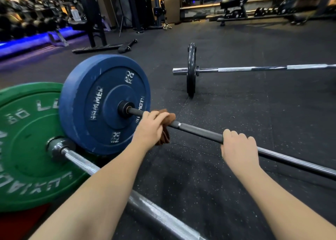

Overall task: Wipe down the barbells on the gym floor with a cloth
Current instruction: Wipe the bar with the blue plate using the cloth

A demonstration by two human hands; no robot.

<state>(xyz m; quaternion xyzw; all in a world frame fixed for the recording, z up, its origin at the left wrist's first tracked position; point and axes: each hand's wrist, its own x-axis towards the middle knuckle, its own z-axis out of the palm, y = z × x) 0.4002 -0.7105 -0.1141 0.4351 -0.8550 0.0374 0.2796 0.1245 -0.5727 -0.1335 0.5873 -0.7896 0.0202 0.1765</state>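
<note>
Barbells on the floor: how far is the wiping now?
Done: nothing shows as finished. In hand: the left hand wraps the brown cloth round the dark bar beside the blue plate; the right hand grips that bar. Perhaps left: the silver bar by the green plate and the far barbell; I cannot tell.

A gym: rubber floor, dumbbell rack, bench, plate-loaded barbells.

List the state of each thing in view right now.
cloth: bunched round the dark bar, near the blue plate
left hand: grips the cloth on the bar
right hand: grips the dark bar bare
green-plate barbell: on floor, untouched
far barbell: on floor, untouched
</note>
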